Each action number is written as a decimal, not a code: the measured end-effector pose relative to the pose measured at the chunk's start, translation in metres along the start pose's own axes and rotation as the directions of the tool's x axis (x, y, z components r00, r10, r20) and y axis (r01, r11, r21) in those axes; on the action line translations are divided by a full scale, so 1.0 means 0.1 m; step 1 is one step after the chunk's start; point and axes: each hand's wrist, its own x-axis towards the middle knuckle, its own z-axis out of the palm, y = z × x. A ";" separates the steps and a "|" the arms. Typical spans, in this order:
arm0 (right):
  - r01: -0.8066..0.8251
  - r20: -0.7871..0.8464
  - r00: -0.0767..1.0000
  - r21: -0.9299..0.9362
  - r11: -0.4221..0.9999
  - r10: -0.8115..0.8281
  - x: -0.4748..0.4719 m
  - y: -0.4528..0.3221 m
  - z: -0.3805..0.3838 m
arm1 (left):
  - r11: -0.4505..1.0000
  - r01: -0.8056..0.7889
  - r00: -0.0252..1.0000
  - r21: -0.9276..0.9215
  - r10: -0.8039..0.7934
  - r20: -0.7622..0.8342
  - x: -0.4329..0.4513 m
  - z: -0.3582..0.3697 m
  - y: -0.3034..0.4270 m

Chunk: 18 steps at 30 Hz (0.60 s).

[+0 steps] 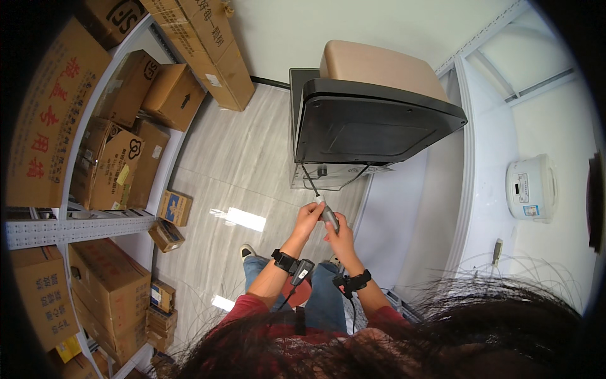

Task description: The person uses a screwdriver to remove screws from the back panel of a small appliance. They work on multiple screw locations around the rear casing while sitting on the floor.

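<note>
My right hand (342,239) grips the grey handle of a slim tool (330,216), which looks like a screwdriver. At its pale collar, the fingertips of my left hand (308,219) pinch it. From the collar a thin dark shaft slants up to the lower left edge of a large black panel (369,125). Whether the tip touches the panel is too small to tell. This panel has screws along its rim and a recessed middle, and it stands tilted. Behind it rises a beige rounded housing (381,66). A dark cable (352,181) loops below the panel's edge.
Metal shelving (106,232) with cardboard boxes (111,163) lines the left. A tall carton (218,57) leans at the back wall. On the right, a white shelf (487,189) carries a white rice cooker (531,188) and a small grey-handled object (497,252).
</note>
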 end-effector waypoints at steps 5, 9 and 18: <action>0.345 -0.183 0.910 -0.159 0.925 -0.371 0.04 0.03 0.06 | 0.975 0.050 0.996 0.218 -0.064 0.058 0.07 -0.07 0.04; -0.056 0.037 0.998 0.300 0.952 0.047 0.03 0.04 -0.02 | 1.000 0.018 0.997 0.017 -0.019 0.077 0.06 -0.09 -0.05; 0.080 -0.019 0.997 0.178 0.981 -0.078 0.03 0.07 0.09 | 0.999 0.043 0.999 -0.017 -0.043 -0.012 -0.02 0.00 0.01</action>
